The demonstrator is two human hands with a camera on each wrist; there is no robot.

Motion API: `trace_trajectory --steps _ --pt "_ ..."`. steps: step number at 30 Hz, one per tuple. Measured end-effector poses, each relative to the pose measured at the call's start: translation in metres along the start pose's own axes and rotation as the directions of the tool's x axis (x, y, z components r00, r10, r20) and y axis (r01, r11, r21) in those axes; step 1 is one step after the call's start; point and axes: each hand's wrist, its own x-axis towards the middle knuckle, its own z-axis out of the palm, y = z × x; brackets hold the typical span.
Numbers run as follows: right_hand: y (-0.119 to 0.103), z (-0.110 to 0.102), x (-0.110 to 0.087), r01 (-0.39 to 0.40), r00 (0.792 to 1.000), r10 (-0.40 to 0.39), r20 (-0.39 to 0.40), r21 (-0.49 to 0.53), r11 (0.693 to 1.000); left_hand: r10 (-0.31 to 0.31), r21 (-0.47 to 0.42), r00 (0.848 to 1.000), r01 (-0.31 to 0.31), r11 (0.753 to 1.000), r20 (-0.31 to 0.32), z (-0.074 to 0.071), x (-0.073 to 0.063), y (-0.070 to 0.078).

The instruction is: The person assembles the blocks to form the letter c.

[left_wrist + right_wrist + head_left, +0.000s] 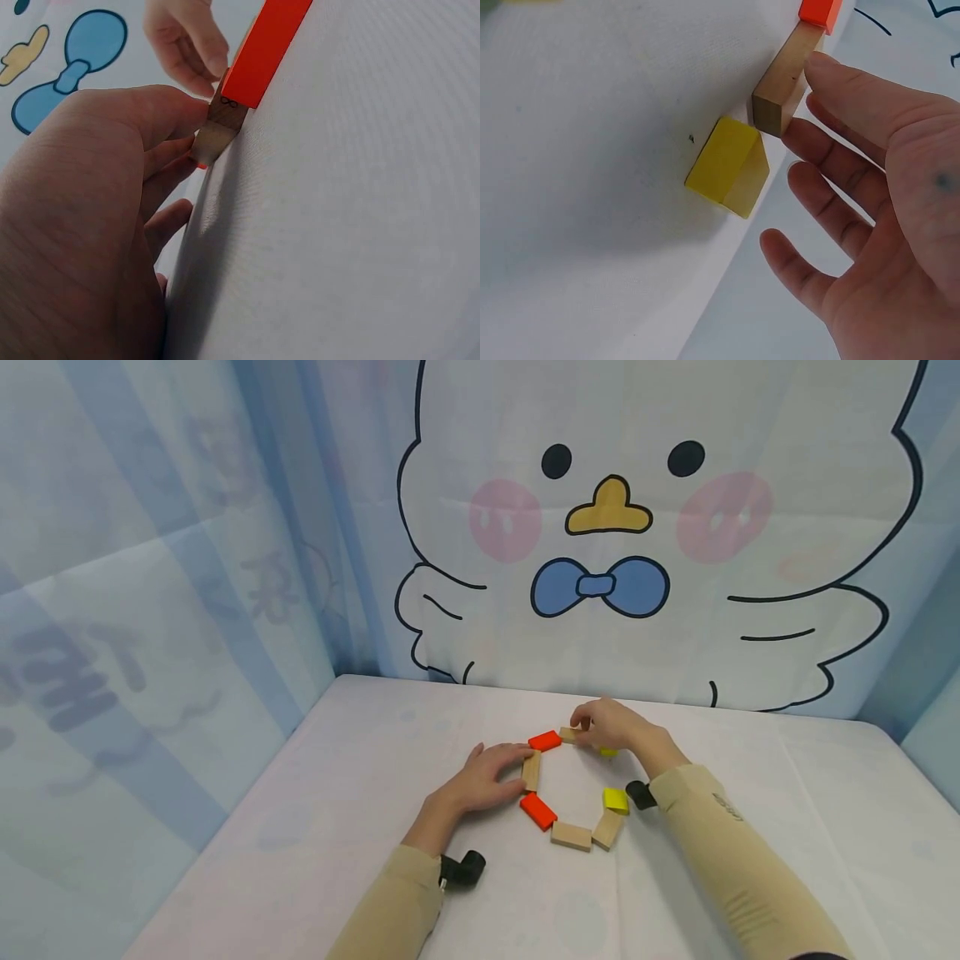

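Red, yellow and plain wooden blocks form a ring on the table. My left hand [491,777] lies against the outer left side of an upright-lying wooden block [532,771], thumb and fingertips touching it. In the left wrist view that wooden block [217,136] meets a red block [268,52]. At the ring's far side, my right hand [611,724] touches another wooden block [567,736], partly covering it. The right wrist view shows this wooden block [784,79] between a red block [820,11] and a yellow block [726,166], thumb and forefinger at its far edge, other fingers loosely bent.
Nearer in the ring lie a red block [538,811], two wooden blocks [572,836] and a yellow block [616,801]. A pale cloth covers the table [337,827]. Behind its far edge hangs a curtain [600,652] with a cartoon print.
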Motion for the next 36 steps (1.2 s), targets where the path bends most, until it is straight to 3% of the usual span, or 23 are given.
trace_trajectory --steps 21,36 --pt "0.023 -0.017 -0.02 0.058 0.995 -0.06 -0.077 -0.032 0.998 0.011 0.006 1.0 -0.011 1.0 -0.024 0.0 0.001 0.0" --pt "0.031 -0.01 -0.031 -0.026 0.997 0.028 -0.071 0.033 0.999 0.001 -0.001 1.0 -0.001 1.0 -0.014 0.001 0.0 0.0"
